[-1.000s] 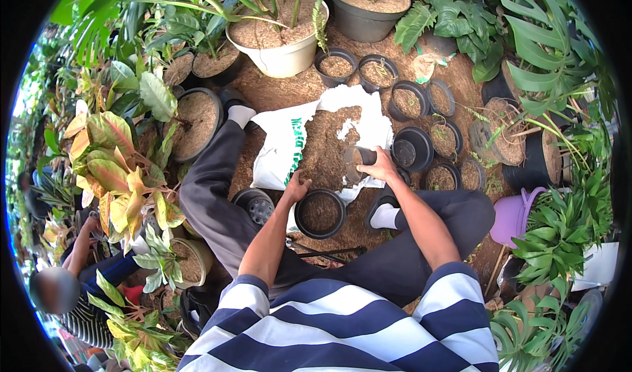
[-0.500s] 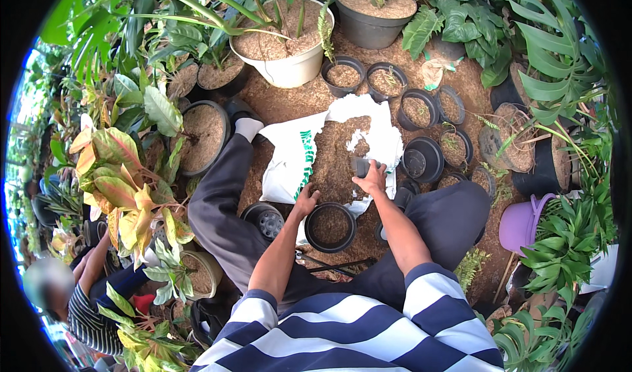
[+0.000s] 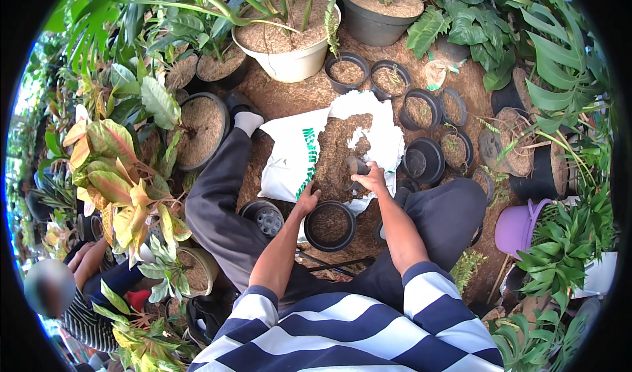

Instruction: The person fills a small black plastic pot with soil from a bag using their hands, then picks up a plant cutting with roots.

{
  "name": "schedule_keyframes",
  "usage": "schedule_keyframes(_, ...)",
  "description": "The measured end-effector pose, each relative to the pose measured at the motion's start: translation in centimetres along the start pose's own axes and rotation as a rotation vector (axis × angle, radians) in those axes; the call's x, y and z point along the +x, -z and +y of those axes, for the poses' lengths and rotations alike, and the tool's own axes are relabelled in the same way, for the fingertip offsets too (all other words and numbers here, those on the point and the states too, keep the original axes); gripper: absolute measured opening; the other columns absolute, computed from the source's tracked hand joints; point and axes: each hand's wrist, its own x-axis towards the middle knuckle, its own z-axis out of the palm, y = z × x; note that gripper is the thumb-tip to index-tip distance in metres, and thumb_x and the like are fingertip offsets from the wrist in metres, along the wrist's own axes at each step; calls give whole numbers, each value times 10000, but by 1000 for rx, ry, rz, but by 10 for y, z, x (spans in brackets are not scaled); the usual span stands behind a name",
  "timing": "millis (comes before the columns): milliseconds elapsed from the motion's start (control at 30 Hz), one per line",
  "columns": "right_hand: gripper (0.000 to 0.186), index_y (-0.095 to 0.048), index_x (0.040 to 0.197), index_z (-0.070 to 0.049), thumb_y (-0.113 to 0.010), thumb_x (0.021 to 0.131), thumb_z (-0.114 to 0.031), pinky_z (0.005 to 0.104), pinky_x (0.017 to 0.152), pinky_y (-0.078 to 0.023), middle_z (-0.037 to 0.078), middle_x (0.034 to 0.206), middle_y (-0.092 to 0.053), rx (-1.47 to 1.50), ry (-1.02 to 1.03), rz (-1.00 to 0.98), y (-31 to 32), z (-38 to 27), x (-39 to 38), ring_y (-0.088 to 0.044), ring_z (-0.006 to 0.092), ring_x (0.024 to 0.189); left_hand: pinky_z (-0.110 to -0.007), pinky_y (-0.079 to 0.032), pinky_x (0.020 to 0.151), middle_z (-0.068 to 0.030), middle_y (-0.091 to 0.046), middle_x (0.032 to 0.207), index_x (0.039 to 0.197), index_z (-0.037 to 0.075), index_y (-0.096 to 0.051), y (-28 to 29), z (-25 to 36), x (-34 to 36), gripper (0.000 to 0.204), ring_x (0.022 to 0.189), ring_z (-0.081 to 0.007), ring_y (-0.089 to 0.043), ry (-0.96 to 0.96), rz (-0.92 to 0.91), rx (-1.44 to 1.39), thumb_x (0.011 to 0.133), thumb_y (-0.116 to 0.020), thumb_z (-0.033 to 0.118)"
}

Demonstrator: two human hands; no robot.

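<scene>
Your right hand (image 3: 372, 178) was closed around a small dark scoop (image 3: 356, 168), its mouth pushed into the brown potting mix (image 3: 339, 151) heaped on the opened white sack (image 3: 289, 158). Your left hand (image 3: 307, 199) rested with fingers curled on the far-left rim of the black pot (image 3: 329, 225), which sat on the ground between your knees, partly filled with mix. The pot lay just below the scoop hand, near it but not touching, and its far rim overlapped the sack's near edge.

Room was tight. Your left leg (image 3: 217, 194) ran along the sack's left edge, your right knee (image 3: 441, 207) closed the right side. An upturned black pot (image 3: 263, 215) sat just left of your left hand. An empty black pot (image 3: 423, 160) stood near the sack's right edge, with more small pots behind it. A large white planter (image 3: 293, 59) blocked the sack's far edge. A purple bucket (image 3: 517, 227) stood well to the right. Another person's arm (image 3: 82, 257) showed at the lower left, well apart.
</scene>
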Motion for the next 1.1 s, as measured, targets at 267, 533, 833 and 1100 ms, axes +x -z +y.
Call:
schedule_keyframes(267, 848, -375, 1336, -28, -811, 676, -335, 453, 837, -543, 195, 1294, -492, 201, -87, -155, -8, -4, 1, -566, 305, 1121, -370, -307, 1098, -247, -356, 1448, 1466, -33, -203, -2, -15, 14, 698, 1332, -311, -385, -63, 123, 53, 904, -568, 162)
schedule_keyframes(533, 820, -322, 1341, 11, -767, 712, -270, 544, 939, -460, 177, 1283, -475, 642, -148, -338, -3, 18, 8, -540, 303, 1131, -346, -282, 1116, -290, -358, 1436, 1450, -56, -225, 7, 7, 7, 725, 1361, -325, -352, -58, 123, -154, 876, -586, 199)
schedule_keyframes(833, 757, -341, 1337, -78, -754, 731, -265, 475, 868, -514, 143, 1225, -509, 632, -55, -191, 29, -4, -18, -560, 259, 1095, -364, -469, 904, -214, -628, 1099, 1404, -63, -314, 19, 16, -3, 637, 986, -278, -618, -137, 244, 63, 885, -583, 190)
schedule_keyframes(1100, 810, -372, 1357, -79, -786, 686, -264, 461, 880, -492, 160, 1236, -544, 273, 117, -340, 65, -33, -60, -563, 271, 1108, -360, -500, 862, -208, -659, 1046, 1237, -76, -523, 25, 24, -17, 607, 980, -277, -638, -41, -22, 184, 797, -709, 300)
